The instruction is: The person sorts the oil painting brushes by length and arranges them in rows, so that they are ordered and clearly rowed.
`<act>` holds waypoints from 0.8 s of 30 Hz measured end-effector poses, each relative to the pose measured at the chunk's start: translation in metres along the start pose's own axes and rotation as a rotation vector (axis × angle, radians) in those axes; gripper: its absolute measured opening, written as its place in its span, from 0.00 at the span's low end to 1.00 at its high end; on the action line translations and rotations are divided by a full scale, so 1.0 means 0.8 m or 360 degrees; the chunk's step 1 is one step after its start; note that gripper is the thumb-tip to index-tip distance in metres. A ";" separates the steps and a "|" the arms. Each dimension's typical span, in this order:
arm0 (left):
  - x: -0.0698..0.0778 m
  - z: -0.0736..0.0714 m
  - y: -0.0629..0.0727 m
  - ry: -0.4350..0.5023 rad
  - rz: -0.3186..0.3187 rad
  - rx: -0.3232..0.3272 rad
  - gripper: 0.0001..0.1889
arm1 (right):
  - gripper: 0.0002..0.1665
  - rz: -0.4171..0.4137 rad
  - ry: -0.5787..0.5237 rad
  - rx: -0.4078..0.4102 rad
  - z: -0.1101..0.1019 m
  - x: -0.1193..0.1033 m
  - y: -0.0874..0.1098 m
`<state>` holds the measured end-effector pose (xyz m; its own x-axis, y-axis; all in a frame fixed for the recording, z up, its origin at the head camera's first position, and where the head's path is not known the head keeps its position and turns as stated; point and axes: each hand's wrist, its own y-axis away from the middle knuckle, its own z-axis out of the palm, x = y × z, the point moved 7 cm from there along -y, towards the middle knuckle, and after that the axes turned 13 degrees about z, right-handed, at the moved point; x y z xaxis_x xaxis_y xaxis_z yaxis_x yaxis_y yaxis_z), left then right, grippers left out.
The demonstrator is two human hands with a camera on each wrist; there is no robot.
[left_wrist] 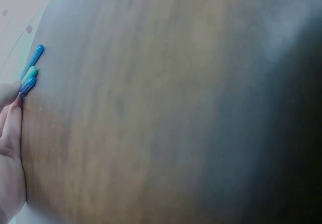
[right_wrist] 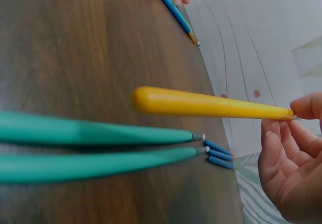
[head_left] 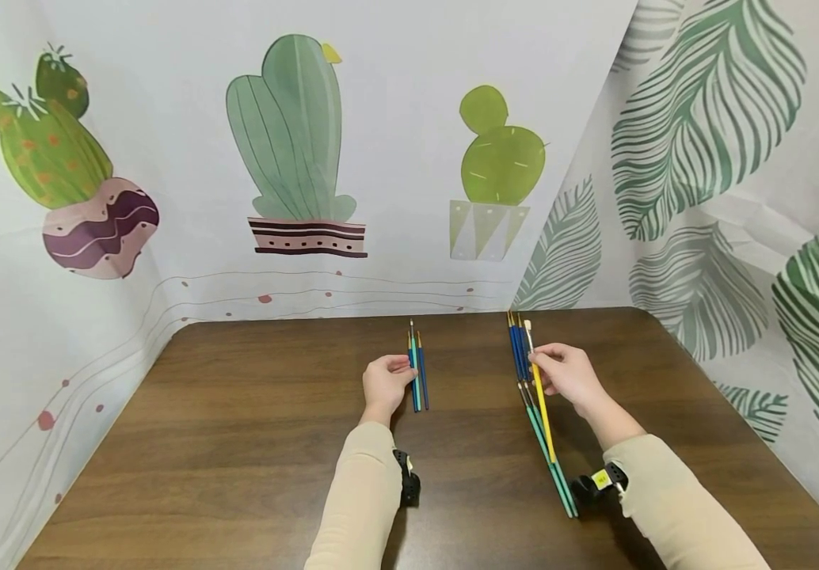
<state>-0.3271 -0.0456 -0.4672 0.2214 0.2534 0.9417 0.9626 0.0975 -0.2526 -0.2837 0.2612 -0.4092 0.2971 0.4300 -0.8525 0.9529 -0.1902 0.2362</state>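
My right hand (head_left: 568,372) pinches a yellow paintbrush (head_left: 544,416) between thumb and fingers close to its ferrule. In the right wrist view its yellow handle (right_wrist: 196,102) points away from the hand, above the table. Two teal paintbrushes (head_left: 564,495) lie side by side below it, bristles towards the far edge. Beyond them several blue paintbrushes (head_left: 515,348) lie together. My left hand (head_left: 386,384) pinches a blue paintbrush (left_wrist: 28,85) in the other group. Next to that one lie a teal paintbrush (head_left: 417,368) and another blue paintbrush (head_left: 423,380), all roughly parallel.
A brown wood-grain table (head_left: 238,443) stretches under both arms. Behind it hangs a white cloth (head_left: 402,158) printed with cacti and leaves, right up to the table's far edge. Each wrist wears a small black camera (head_left: 409,481).
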 end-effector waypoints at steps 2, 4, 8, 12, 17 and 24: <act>0.000 0.000 0.000 -0.0004 -0.0001 -0.0001 0.13 | 0.22 0.0005 0.0015 -0.0001 -0.003 0.002 0.001; 0.000 0.000 0.000 -0.0006 -0.0002 0.0001 0.13 | 0.22 0.0011 0.0030 -0.0006 -0.005 0.004 0.002; 0.000 0.000 -0.001 0.0000 -0.0002 0.0000 0.13 | 0.22 0.0027 0.0059 -0.0012 -0.009 0.009 0.006; 0.002 0.000 -0.001 -0.0001 0.0015 -0.0003 0.13 | 0.22 0.0045 0.0089 -0.0023 -0.012 0.016 0.009; 0.002 -0.001 -0.001 -0.0032 0.0009 0.0003 0.12 | 0.24 0.0073 0.0113 -0.0056 -0.015 0.027 0.013; 0.000 0.000 0.000 -0.0015 -0.0009 0.0009 0.12 | 0.23 0.0090 0.0142 -0.0081 -0.016 0.042 0.022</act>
<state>-0.3270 -0.0454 -0.4670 0.2142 0.2620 0.9410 0.9630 0.1044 -0.2483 -0.2559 0.2833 -0.4280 0.3526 0.4974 -0.7926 0.9356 -0.1723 0.3081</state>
